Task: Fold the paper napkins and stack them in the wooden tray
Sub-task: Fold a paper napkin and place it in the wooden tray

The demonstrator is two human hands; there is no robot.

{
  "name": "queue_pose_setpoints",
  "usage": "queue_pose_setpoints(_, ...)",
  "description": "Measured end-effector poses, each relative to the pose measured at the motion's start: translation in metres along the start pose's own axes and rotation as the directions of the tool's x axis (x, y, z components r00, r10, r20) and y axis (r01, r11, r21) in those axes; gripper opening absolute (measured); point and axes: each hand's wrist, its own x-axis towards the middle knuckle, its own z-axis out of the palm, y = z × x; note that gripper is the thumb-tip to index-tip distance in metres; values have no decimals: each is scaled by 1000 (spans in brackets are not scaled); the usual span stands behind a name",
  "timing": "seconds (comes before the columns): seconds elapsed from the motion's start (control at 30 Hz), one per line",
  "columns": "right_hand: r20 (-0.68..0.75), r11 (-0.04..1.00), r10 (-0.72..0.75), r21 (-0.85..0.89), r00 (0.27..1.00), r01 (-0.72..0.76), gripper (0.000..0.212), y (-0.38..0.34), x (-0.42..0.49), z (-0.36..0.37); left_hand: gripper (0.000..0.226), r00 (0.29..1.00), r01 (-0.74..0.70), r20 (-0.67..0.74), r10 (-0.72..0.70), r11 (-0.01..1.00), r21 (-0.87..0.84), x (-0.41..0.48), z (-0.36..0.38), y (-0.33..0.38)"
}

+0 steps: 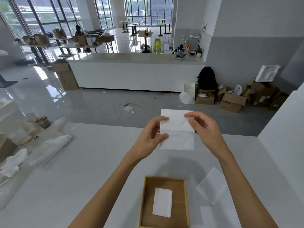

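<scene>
I hold a white paper napkin up in the air above the white table. My left hand pinches its left edge and my right hand pinches its upper right part. The napkin hangs as a tall rectangle with a crease across its middle. Below, near the table's front edge, lies the wooden tray with a small stack of folded napkins inside. Loose unfolded napkins lie flat on the table to the right of the tray.
Crumpled white paper and a clear plastic bag lie at the table's left side, with cups behind them. A white wall panel borders the table on the right. Cardboard boxes sit on the floor beyond.
</scene>
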Motion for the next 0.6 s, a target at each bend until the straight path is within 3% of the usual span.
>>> queue_pose_setpoints(0.07, 59, 999, 45, 10, 997, -45, 20, 0, -2, -5, 39, 999, 2, -33, 0, 999, 36, 2, 1, 2)
queue_pose_setpoints(0.17, 199, 989, 117, 68, 973, -133, 42, 2, -7, -6, 38, 997, 33, -71, -30, 999, 43, 6, 3, 7)
queue_pose_setpoints(0.23, 190, 994, 111, -44, 975, -105, 48, 3, -8, -3, 40, 997, 36, -73, -29, 996, 84, 9, 3, 9)
queue_pose_setpoints(0.3, 137, 982, 62, -184, 989, -36, 42, 0, -8, 0, 39, 997, 19, -73, -8, 986, 164, 11, 4, 9)
queue_pose_setpoints(0.43, 47, 971, 5, -239, 999, 7, 28, -3, -8, 3, 30, 987, -83, -93, 131, 909, 408, 12, 6, 12)
queue_pose_setpoints(0.53, 21, 955, -82, -286, 996, 85, 17, -4, -6, 6, 19, 976, -92, -137, 166, 898, 431, 12, 6, 15)
queue_pose_setpoints(0.6, 7, 947, -99, -308, 995, 96, 10, -7, -5, 5, 11, 981, -50, -155, 117, 923, 382, 13, 4, 18)
